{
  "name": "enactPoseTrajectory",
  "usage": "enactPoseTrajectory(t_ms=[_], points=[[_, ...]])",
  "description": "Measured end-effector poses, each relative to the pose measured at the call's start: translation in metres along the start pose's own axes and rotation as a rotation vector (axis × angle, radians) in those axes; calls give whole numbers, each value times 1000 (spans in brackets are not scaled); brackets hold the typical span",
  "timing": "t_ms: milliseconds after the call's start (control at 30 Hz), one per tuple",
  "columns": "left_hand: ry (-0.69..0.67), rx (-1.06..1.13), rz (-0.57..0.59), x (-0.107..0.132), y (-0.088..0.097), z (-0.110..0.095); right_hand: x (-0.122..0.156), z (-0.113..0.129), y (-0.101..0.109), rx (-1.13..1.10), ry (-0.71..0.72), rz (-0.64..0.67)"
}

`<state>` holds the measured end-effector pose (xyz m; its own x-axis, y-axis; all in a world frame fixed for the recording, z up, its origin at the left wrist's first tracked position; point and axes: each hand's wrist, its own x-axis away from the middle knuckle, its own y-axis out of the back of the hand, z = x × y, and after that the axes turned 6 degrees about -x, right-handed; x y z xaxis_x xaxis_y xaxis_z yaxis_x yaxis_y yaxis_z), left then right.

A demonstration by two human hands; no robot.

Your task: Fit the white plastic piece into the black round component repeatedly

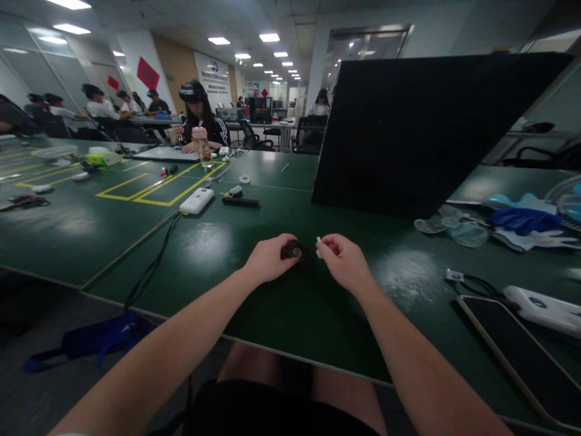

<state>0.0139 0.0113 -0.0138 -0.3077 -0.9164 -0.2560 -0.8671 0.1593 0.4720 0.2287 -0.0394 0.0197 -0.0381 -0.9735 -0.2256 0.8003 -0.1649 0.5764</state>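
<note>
Over the green table (254, 303), my left hand (271, 259) is closed round a small dark round part (296, 252) with a ring-shaped centre facing me. Its exact kind I cannot make out. Just to the right, my right hand (342, 260) pinches a small white strip-like piece (319, 247) between thumb and fingers. A short gap separates the white piece from the dark part. Beyond my hands, a black bar-shaped item (240, 202) lies beside a small whitish cylindrical item (235, 191).
A large black panel (408, 133) stands at back right. Blue and white gloves (521, 223), a phone (517, 357) and a white power bank (544, 306) lie right. Another white power bank (196, 201) with a cable is left. A person (195, 115) sits across, behind a bottle (202, 148).
</note>
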Motion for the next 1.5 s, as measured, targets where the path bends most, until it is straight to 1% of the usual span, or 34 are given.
enactPoseTrajectory(t_ms=[33, 100, 200, 267, 500, 600, 767, 1000, 1133, 1200, 1300, 1367, 1400, 1467, 1500], points=[[-3, -27, 6, 0, 0, -1, 0, 0, -1, -14, 12, -1], [-28, -158, 33, 1, 0, -3, 1, -1, -3, -22, 40, -4], [-76, -382, 82, 1, 1, -6, 2, -3, -4, 28, 64, 3], [-90, -444, 90, 1, 1, -6, 2, -4, -4, 75, 71, 16], [-86, -475, 98, 1, 2, -5, 5, 1, 1, 182, 187, 18], [-75, -473, 104, 1, 3, -7, 5, 3, 2, 213, 203, 15], [-120, -465, 100, 1, 3, -8, 4, 2, 1, 297, 208, 41], [-159, -433, 128, 1, 3, -8, 1, -4, -9, 348, 99, 84], [-165, -447, 136, -1, 1, -6, -2, -6, -12, 298, -35, 94], [-165, -444, 133, -3, 0, -4, -3, -6, -9, 242, -99, 70], [-168, -436, 107, -5, 0, 1, -3, -9, 2, 126, -150, -39], [-150, -422, 87, -6, 5, 5, -4, -12, 8, 74, -184, -102], [-127, -402, 79, -5, 10, 8, -4, -14, 10, 65, -198, -113], [-68, -348, 65, -2, 27, 17, -6, -18, 13, 68, -220, -103], [-39, -332, 50, 0, 39, 22, -7, -19, 13, 71, -222, -92]])
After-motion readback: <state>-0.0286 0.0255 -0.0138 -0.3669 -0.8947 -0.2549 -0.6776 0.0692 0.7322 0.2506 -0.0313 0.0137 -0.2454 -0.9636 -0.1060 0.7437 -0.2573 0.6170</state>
